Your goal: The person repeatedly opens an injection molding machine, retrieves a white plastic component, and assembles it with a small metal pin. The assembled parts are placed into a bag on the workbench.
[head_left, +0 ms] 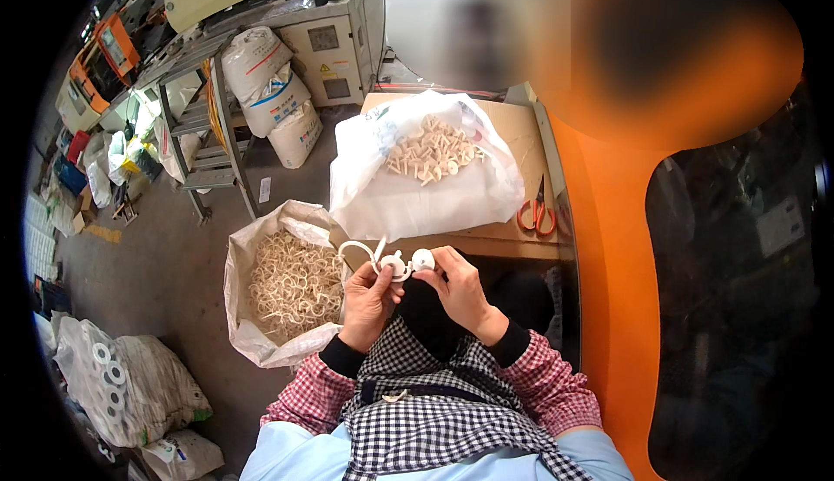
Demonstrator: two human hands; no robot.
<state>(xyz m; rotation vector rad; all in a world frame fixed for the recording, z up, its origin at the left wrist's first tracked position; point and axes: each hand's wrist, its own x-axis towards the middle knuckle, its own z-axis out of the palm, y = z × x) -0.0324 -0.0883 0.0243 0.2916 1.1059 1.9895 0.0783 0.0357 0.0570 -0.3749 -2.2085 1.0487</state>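
Observation:
In front of my lap, my left hand (367, 305) pinches a white plastic moulded piece (393, 265) that has a round part and a thin curved runner looping out to the left. My right hand (462, 291) grips a small white round-headed plastic part (423, 259) between thumb and fingers, right beside that piece. Whether the two are still joined I cannot tell. Beyond my hands, an open white plastic bag (382, 203) holds many small cream pegs with round heads (434, 152). Left of my hands stands an open woven sack (239, 307) full of curved, hook-like white plastic pieces (294, 285).
Red-handled pliers (539, 218) lie on a cardboard-covered table (512, 125). An orange machine panel (608, 290) rises close on my right. Metal steps (213, 146) and stacked white sacks (276, 99) stand at the far left. A bag with white rings (130, 385) sits at lower left.

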